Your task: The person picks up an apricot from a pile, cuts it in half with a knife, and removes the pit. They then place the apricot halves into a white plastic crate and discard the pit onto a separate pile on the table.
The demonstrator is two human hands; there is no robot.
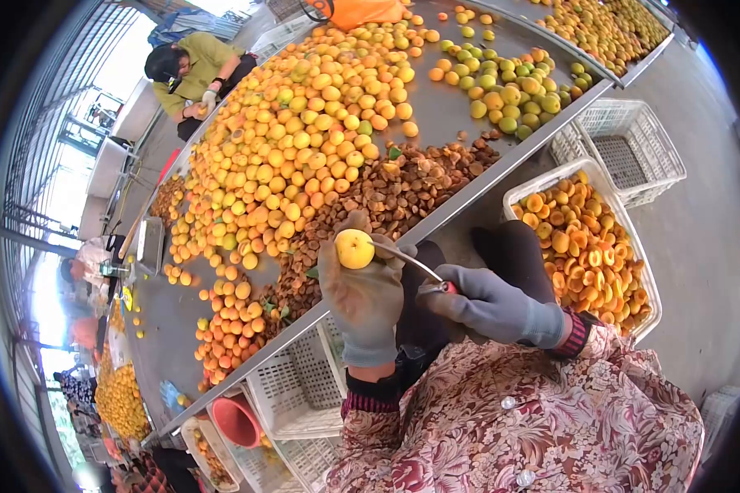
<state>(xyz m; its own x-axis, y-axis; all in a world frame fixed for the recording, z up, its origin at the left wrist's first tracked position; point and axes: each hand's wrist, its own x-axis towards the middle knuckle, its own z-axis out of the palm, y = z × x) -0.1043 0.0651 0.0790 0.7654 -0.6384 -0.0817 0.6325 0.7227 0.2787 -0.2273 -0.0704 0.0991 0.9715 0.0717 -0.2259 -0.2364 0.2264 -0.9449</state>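
Note:
My left hand [360,308], in a grey stained work glove, holds up a whole yellow apricot [354,248] between its fingers and thumb. My right hand [497,306], gloved too, is closed around the red handle of a small knife [418,264]. The thin metal blade reaches across to the apricot's right side; whether it has cut in cannot be made out. Just beyond my hands, a heap of brown apricot pits [415,185] lies along the metal table's edge [469,201]. To my right, a white crate [648,306] holds halved, pitted apricots [592,255].
A big pile of whole apricots [296,140] covers the table, with greener fruit [510,94] at the far right. White crates [625,152] and a red bucket [237,421] stand beside and below the table. Across it, a person in a green shirt [193,78] handles fruit.

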